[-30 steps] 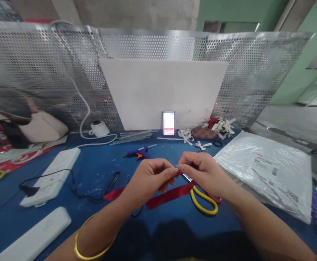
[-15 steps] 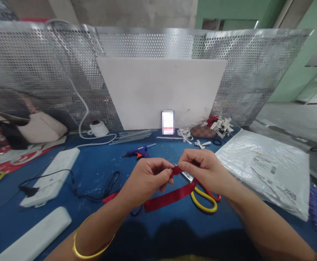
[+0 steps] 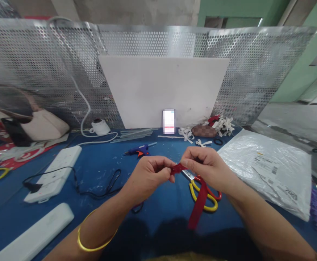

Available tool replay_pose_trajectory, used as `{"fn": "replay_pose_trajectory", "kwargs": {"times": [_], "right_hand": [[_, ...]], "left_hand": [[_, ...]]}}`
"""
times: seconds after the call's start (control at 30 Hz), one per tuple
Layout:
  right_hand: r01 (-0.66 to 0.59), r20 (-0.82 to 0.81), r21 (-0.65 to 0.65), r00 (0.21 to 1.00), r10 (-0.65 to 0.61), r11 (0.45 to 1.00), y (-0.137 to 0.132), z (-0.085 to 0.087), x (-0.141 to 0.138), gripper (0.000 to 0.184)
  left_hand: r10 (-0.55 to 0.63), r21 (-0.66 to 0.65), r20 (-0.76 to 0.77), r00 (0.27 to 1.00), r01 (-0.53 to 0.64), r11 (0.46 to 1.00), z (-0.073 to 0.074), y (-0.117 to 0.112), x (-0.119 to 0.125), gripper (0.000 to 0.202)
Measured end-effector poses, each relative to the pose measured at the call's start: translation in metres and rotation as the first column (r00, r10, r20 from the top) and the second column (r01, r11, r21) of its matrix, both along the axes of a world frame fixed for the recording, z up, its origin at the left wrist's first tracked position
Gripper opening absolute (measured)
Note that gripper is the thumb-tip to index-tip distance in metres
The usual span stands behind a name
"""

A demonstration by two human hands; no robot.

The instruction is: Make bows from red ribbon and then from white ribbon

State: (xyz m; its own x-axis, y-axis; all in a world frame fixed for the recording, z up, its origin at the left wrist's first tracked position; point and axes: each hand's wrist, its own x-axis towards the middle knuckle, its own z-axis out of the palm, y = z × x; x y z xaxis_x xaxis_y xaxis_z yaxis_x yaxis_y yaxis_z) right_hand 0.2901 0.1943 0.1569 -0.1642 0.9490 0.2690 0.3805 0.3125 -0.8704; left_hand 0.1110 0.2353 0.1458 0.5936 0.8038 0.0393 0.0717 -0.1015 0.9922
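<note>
My left hand (image 3: 147,175) and my right hand (image 3: 205,168) meet over the blue table (image 3: 98,174), both pinching a red ribbon (image 3: 197,203). A short folded part of the ribbon shows between the fingertips. Its free end hangs down from my right hand toward the table's front edge. Yellow-and-red scissors (image 3: 205,194) lie on the table under my right hand, partly covered by the ribbon.
A blue glue gun (image 3: 136,151) and clear glue sticks (image 3: 135,133) lie behind the hands. A white power strip (image 3: 53,174) with a black cable sits left, a white plastic mailer (image 3: 267,168) right. White ribbon bows (image 3: 223,125) and a small pouch (image 3: 204,131) rest by the perforated metal screen (image 3: 38,72).
The ribbon's long tail, which lay flat on the table to the left, has been lifted and swung right; it now hangs down from my right hand.
</note>
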Motion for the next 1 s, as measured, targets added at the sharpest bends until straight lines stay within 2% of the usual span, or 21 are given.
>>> {"fn": "replay_pose_trajectory", "kwargs": {"times": [0.2,0.4,0.6,0.73,0.9,1.0], "right_hand": [[-0.027,-0.051,-0.047,0.998,0.024,0.999,0.0004,-0.0013,-0.0015,0.022],[-0.017,-0.049,0.006,0.999,0.017,1.000,0.0005,-0.0011,-0.0034,0.020],[0.011,-0.046,0.022,0.999,-0.010,1.000,-0.0009,0.0002,-0.0020,0.021],[0.020,-0.052,0.030,0.998,-0.019,0.999,-0.0021,0.0009,-0.0011,0.020],[0.008,-0.061,0.001,0.998,-0.008,1.000,-0.0031,0.0025,-0.0004,0.021],[-0.005,-0.061,-0.009,0.998,0.005,1.000,-0.0029,0.0018,-0.0011,0.022]], "left_hand": [[0.025,-0.127,0.098,0.995,-0.013,0.992,-0.0088,-0.0015,-0.0014,0.016],[0.086,-0.013,0.044,0.995,-0.085,0.996,-0.0073,-0.0030,0.0007,0.017],[0.081,-0.034,0.070,0.994,-0.078,0.996,-0.0068,-0.0022,0.0021,0.009],[0.072,-0.034,0.096,0.993,-0.069,0.997,-0.0092,-0.0013,0.0025,0.012],[0.058,-0.095,0.146,0.988,-0.044,0.994,-0.0100,-0.0033,0.0021,0.014],[0.080,-0.071,0.137,0.987,-0.070,0.995,-0.0106,-0.0039,0.0022,0.016]]}}
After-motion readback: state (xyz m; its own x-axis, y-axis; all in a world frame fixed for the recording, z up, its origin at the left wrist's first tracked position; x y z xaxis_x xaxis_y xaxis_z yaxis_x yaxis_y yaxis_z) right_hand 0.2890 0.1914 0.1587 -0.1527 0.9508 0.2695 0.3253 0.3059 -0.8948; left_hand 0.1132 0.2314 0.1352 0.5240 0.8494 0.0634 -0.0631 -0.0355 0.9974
